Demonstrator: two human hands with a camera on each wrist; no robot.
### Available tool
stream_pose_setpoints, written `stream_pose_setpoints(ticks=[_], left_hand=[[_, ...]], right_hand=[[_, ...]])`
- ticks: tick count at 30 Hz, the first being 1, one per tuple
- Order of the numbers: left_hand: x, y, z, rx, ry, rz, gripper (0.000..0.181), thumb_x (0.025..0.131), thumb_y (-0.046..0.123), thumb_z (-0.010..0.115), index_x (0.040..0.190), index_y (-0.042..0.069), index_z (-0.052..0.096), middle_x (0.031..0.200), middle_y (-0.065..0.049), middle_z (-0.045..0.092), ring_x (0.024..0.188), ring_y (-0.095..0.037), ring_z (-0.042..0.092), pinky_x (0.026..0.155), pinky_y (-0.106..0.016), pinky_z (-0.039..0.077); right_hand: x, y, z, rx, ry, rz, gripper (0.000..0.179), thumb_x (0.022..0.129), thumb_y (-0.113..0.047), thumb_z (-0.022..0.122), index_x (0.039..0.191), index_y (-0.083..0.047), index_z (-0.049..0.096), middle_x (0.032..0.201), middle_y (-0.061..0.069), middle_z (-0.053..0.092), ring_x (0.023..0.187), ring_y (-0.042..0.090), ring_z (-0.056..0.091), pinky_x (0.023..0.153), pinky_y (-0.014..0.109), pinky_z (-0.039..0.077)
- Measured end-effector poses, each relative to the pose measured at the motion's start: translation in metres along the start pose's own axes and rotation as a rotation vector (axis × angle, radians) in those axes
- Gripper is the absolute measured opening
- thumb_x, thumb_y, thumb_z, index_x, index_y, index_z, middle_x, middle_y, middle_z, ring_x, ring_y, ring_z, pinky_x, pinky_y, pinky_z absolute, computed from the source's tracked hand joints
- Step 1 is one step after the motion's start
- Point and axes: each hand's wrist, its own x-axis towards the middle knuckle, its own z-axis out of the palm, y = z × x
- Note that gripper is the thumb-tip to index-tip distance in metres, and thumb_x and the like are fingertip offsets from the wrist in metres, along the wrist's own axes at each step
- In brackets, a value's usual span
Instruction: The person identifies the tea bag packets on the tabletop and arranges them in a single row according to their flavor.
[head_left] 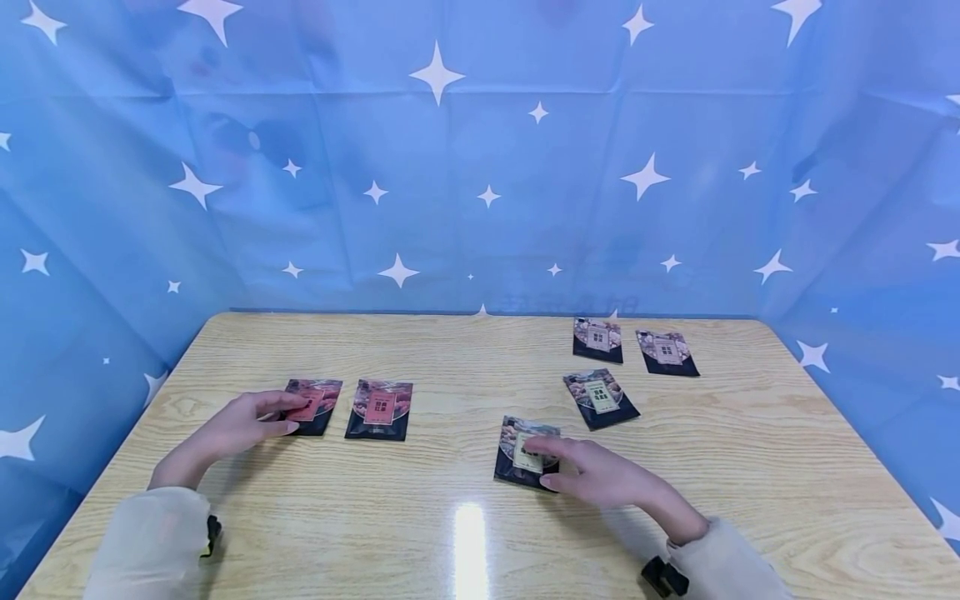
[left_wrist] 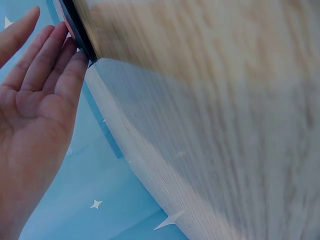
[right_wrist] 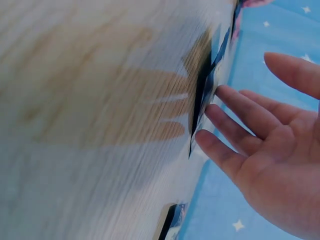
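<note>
Touching a red-labelled packet (head_left: 318, 408) at its left side, the left hand (head_left: 238, 423) has its fingers extended and relaxed, the thumb apart, gripping nothing. The right hand (head_left: 600, 473) is much the same: fingers loosely spread, fingertips on the nearer green-labelled packet (head_left: 516, 458), with no hold on it. Both packets lie flat on the wooden table (head_left: 375, 508), each partly hidden by the hand above it. The wrist views show them almost edge-on – little more than dark slivers – and crop both thumbs at the frame edge. Label writing is too small to read. The left sleeve (head_left: 150, 542) and right sleeve (head_left: 723, 560) run out of the head view at the bottom; the dark pieces at their cuffs are hard to make out.

Beside the left packet lies a second red-labelled packet (head_left: 378, 410); a farther green-labelled packet (head_left: 602, 397) sits tilted on the right, with two pale-labelled packets (head_left: 597, 340) near the far edge. The table has pale, streaky grain and a bright glare strip (head_left: 471, 554). A creased blue backdrop (head_left: 420, 192) with white stars surrounds it – faint, unreadable marks showing low down.
</note>
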Motion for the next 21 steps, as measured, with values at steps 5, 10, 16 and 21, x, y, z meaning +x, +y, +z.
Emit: stream_pose_setpoints(ticks=[5, 10, 16, 21], left_hand=[[0.001, 0.001, 0.000, 0.009, -0.005, 0.009, 0.046, 0.089, 0.018, 0.061, 0.126, -0.008, 0.049, 0.125, -0.029, 0.048, 0.118, -0.046, 0.040, 0.089, -0.053, 0.041], [0.001, 0.001, -0.001, -0.005, -0.013, 0.009, 0.047, 0.089, 0.019, 0.060, 0.126, -0.008, 0.048, 0.126, -0.029, 0.047, 0.119, -0.047, 0.038, 0.089, -0.054, 0.040], [0.000, 0.001, -0.001, 0.003, -0.008, 0.005, 0.047, 0.089, 0.019, 0.061, 0.126, -0.008, 0.049, 0.126, -0.029, 0.048, 0.119, -0.047, 0.039, 0.089, -0.053, 0.040], [0.001, -0.001, -0.001, 0.014, -0.006, 0.013, 0.047, 0.089, 0.020, 0.060, 0.125, -0.008, 0.049, 0.125, -0.029, 0.048, 0.118, -0.047, 0.040, 0.090, -0.053, 0.040]], right_hand=[[0.006, 0.001, -0.002, -0.028, -0.010, -0.019, 0.047, 0.096, -0.020, 0.048, 0.137, 0.002, 0.036, 0.138, 0.018, 0.040, 0.124, 0.034, 0.039, 0.094, 0.049, 0.037], [0.016, 0.002, -0.004, -0.013, -0.014, -0.012, 0.046, 0.096, -0.016, 0.048, 0.137, 0.002, 0.037, 0.137, 0.019, 0.040, 0.126, 0.035, 0.035, 0.097, 0.051, 0.033], [0.030, 0.006, -0.006, -0.014, -0.021, -0.004, 0.046, 0.096, -0.015, 0.048, 0.137, 0.002, 0.036, 0.138, 0.018, 0.039, 0.128, 0.035, 0.032, 0.099, 0.051, 0.032], [0.043, 0.005, -0.009, -0.037, -0.034, -0.026, 0.046, 0.096, -0.016, 0.048, 0.136, 0.003, 0.038, 0.137, 0.019, 0.041, 0.123, 0.034, 0.040, 0.097, 0.050, 0.035]])
